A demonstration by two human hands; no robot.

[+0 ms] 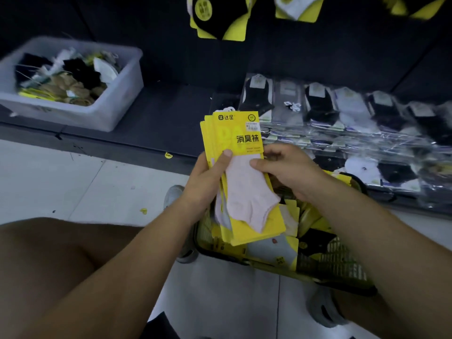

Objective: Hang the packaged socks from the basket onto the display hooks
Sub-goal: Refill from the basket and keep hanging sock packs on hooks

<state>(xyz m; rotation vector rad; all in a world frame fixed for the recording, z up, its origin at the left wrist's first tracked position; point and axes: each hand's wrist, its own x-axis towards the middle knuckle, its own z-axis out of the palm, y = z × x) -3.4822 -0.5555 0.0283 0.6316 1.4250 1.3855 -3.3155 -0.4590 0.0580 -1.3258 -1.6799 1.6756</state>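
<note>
A stack of sock packs on yellow cards [234,133] is upright in front of me, with a pale pink sock [247,192] on the front card. My left hand [208,177] grips the stack from the left, thumb across the front. My right hand [288,170] pinches the front pack at its right edge, thumb on the pink sock. Below them sits the black-rimmed basket [337,260] with more yellow sock packs inside. Black and white sock packs hang on the dark display wall [217,18] at the top; the hooks themselves are out of sight.
A clear plastic bin [117,101] of loose socks stands at the back left on the dark base shelf. Rows of plastic-wrapped socks [354,118] lie on the shelf at right. My knees and grey shoes flank the basket on the white tiled floor.
</note>
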